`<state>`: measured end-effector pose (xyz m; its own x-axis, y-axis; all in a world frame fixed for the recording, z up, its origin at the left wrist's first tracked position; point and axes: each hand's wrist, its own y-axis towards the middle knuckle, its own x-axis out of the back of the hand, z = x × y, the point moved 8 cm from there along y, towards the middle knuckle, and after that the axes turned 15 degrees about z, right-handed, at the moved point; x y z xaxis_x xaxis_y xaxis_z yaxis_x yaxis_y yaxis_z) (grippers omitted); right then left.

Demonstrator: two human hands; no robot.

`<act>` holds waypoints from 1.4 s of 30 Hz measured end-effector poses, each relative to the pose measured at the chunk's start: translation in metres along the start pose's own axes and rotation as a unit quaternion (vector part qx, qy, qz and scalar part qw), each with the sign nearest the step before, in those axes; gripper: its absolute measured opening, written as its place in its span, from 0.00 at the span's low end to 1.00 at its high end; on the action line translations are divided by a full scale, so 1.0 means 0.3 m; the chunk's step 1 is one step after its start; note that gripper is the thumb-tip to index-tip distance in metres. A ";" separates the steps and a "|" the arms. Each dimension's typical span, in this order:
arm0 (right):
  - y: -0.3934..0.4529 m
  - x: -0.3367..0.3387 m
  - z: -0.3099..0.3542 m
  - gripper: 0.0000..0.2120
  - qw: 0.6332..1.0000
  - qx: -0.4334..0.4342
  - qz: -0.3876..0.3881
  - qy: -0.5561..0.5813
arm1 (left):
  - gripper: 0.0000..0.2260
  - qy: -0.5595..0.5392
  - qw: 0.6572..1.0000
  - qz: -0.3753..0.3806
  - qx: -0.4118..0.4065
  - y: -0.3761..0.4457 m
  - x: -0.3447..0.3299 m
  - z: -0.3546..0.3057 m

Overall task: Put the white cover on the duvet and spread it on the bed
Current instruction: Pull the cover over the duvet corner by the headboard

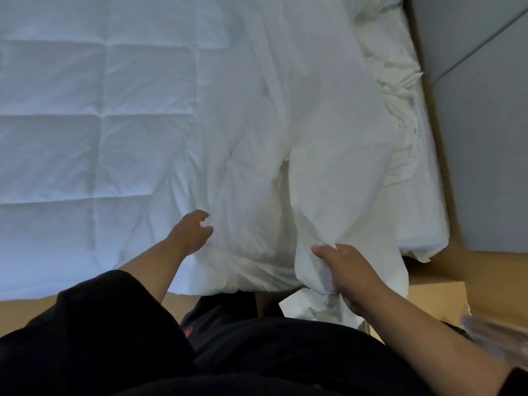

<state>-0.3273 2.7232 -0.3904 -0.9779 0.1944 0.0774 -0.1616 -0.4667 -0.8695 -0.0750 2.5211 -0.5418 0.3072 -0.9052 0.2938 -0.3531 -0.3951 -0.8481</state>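
Note:
A quilted white duvet (85,110) lies flat over the left and middle of the bed. A smooth, wrinkled white cover (314,124) runs down the right half and drapes over the bed's near edge. My right hand (345,275) grips a bunched end of the cover at that near edge, with cloth hanging below the fist. My left hand (191,232) rests with loosely curled fingers on the fabric where the duvet meets the cover; whether it pinches any cloth cannot be told.
A crumpled white sheet (405,155) covers the mattress at the right edge. Beyond it are a wooden floor strip (445,178) and grey wall panels (485,110). A cardboard box (437,298) stands by my right arm. My dark clothing fills the bottom.

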 end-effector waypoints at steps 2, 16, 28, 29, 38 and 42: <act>0.033 -0.069 0.028 0.08 1.000 -0.007 0.006 0.020 | 0.28 -0.027 0.997 -0.038 0.060 0.032 0.071 0.150; 0.042 -0.233 0.251 0.09 0.994 0.104 -0.023 -0.025 | 0.28 -0.017 0.984 0.072 0.164 0.002 0.104 0.516; -0.609 -0.014 0.483 0.13 0.926 0.360 -0.111 0.002 | 0.09 -0.016 0.906 0.224 -0.359 -0.734 -0.031 -1.029; -0.679 0.018 0.484 0.19 0.912 0.390 -0.125 0.008 | 0.09 -0.008 0.895 0.230 -0.383 -0.800 -0.058 -1.096; -0.993 0.179 0.427 0.11 0.849 0.409 -0.295 -0.157 | 0.27 -0.132 0.808 0.410 -0.401 -1.021 -0.325 -1.366; -0.892 0.194 0.329 0.39 0.877 0.227 -0.319 -0.277 | 0.10 -0.203 0.823 0.416 -0.329 -0.901 -0.407 -1.341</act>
<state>-0.3542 2.7742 -0.1049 -0.5629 0.1512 0.8126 -0.6132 -0.7356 -0.2879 -0.3725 2.6754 -0.1710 -0.0599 -0.8312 -0.5527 -0.9517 0.2146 -0.2196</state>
